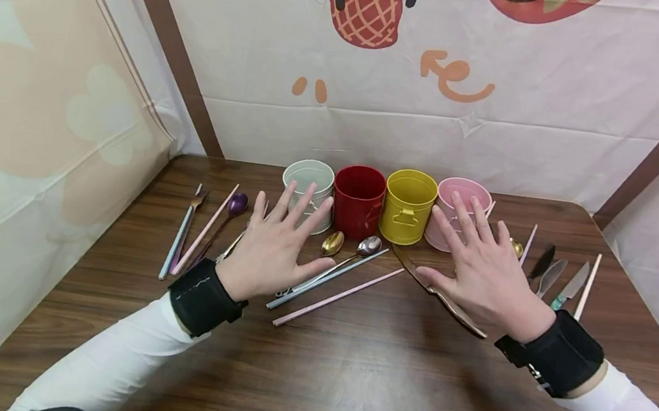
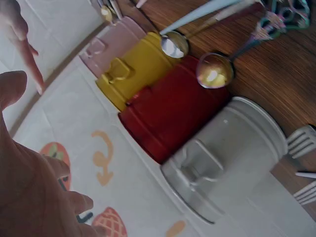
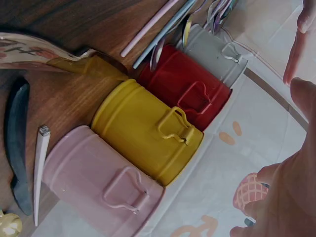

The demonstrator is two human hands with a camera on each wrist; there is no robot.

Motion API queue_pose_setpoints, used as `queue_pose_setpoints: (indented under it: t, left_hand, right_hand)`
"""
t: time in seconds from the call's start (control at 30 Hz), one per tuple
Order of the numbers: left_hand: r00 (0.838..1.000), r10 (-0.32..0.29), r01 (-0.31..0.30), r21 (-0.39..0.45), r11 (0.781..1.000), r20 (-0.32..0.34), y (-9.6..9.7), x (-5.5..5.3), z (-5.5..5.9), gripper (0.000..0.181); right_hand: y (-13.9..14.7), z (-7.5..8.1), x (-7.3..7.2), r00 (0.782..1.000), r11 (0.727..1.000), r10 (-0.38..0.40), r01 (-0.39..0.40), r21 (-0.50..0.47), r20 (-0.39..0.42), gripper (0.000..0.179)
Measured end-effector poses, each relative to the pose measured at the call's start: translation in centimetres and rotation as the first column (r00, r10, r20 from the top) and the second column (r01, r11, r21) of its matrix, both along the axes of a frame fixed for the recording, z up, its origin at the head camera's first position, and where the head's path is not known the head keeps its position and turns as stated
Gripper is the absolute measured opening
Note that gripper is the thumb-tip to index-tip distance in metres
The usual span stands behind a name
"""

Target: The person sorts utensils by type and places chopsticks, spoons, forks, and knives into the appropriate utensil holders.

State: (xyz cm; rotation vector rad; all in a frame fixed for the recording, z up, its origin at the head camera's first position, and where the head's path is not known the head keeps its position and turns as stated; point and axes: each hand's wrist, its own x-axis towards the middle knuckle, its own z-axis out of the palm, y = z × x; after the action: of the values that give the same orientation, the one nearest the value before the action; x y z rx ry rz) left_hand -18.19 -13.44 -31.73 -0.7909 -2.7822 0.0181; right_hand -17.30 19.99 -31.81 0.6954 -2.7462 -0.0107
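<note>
My left hand (image 1: 272,250) is spread with straight fingers above the table, nearest the white bucket (image 1: 308,175); it holds nothing. My right hand (image 1: 483,274), also spread and holding nothing, is in front of the pink bucket (image 1: 452,191). Between them in the row stand a red bucket (image 1: 359,202) and a yellow bucket (image 1: 407,207). Before the buckets lie a gold spoon (image 1: 332,243), a silver spoon (image 1: 369,246), a blue chopstick (image 1: 327,278), a pink chopstick (image 1: 337,296) and a gold knife (image 1: 452,306). In the left wrist view, the white bucket (image 2: 224,158) shows its handle.
At the left lie a fork (image 1: 198,200), a purple spoon (image 1: 237,204) and chopsticks (image 1: 205,228). At the right are several knives, one with a teal handle (image 1: 558,303), and a white chopstick (image 1: 587,287). A printed cloth (image 1: 374,136) hangs behind the wooden table (image 1: 334,382).
</note>
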Motion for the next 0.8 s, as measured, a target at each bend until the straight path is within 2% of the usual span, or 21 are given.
queue_pose_setpoints:
  t: [0.23,0.47,0.6,0.8]
  left_hand:
    - [0.999,0.050,-0.051,0.054,0.997,0.012,-1.2,-1.9,-0.5,0.092]
    - [0.991,0.130,-0.134,0.145,0.980,0.040,-2.5,-4.9,-1.5,0.103]
    - [0.985,0.157,-0.168,0.245,0.955,0.065,-3.0,-6.7,-2.0,0.109]
    - [0.971,0.184,-0.228,0.383,0.895,0.150,-3.3,-8.9,-2.8,0.121]
  right_hand:
    - [0.4,-0.9,-0.3,1.000,1.000,-0.013,0.013,0.022,0.016,0.092]
    - [1.1,-1.7,-0.5,0.999,1.000,-0.022,0.023,-0.007,0.031,0.089]
    - [1.4,-2.5,-0.5,0.997,0.999,-0.046,0.045,0.008,0.067,0.089]
    - [1.7,-4.0,-0.5,0.986,0.996,-0.081,0.073,0.057,0.144,0.087]
